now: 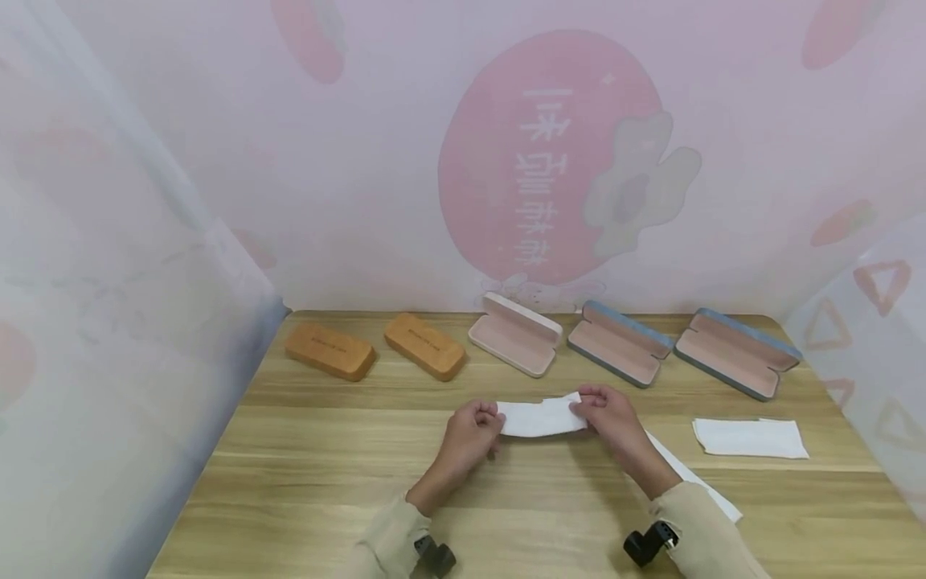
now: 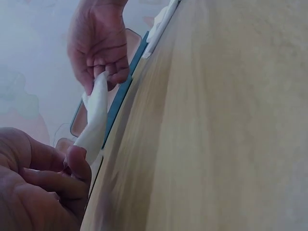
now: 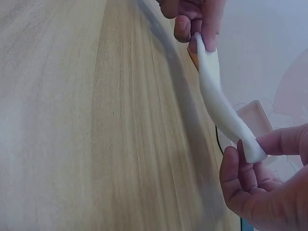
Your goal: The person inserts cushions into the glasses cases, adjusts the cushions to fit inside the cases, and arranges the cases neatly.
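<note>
A folded white cloth point(image 1: 538, 417) is stretched between my two hands, held above the wooden table. My left hand point(image 1: 472, 434) pinches its left end between thumb and fingers. At the opposite end, my right hand point(image 1: 608, 416) pinches the cloth near its upper corner. The right wrist view shows the cloth point(image 3: 219, 103) sagging a little and twisting between the hands. Below my right forearm lies a second white cloth point(image 1: 698, 478), partly hidden by the arm. A third folded white cloth point(image 1: 752, 438) lies flat farther right.
Along the table's back stand two brown glasses cases, one at the left point(image 1: 329, 351) and another point(image 1: 424, 346) beside it, both closed. A white glasses case point(image 1: 515, 342) and two blue ones, the nearer point(image 1: 615, 354) and the rightmost point(image 1: 731, 362), have raised lids. A patterned curtain point(image 1: 362, 185) hangs behind.
</note>
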Demonstrator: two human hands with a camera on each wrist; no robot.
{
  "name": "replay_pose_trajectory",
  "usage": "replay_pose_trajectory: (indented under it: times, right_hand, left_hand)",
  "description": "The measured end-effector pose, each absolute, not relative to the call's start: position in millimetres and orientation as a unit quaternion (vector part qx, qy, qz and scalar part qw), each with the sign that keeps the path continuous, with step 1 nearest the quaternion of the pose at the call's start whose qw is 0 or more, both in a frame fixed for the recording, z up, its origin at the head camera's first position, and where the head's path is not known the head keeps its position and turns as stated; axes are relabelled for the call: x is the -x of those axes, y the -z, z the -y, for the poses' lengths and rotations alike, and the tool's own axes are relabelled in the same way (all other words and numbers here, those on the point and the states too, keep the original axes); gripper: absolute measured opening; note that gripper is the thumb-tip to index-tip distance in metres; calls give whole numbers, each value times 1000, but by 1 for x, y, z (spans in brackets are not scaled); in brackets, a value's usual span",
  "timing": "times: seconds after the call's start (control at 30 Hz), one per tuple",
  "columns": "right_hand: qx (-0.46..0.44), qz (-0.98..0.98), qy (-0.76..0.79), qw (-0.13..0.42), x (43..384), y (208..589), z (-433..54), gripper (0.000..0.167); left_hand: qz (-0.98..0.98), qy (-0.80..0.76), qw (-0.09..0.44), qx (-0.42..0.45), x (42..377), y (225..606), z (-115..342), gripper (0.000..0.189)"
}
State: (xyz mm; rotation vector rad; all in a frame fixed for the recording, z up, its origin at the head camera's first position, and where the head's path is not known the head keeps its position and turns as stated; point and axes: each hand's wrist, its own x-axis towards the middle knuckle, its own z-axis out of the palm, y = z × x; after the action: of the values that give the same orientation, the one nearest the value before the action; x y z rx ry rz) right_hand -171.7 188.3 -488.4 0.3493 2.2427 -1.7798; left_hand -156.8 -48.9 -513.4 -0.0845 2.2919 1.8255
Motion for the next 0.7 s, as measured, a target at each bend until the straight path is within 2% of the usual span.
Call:
replay_pose_trajectory:
  times: [0.23,0.7]
  right_hand:
    - [-130,-747,639,130,174,492,-186,57]
    - [-136,-737,653,114,188,493,-163,55]
  left_hand:
    - [-786,-612,88,26,167,510,58,15]
    - [-853,-519,43,-36,200,492,84,13]
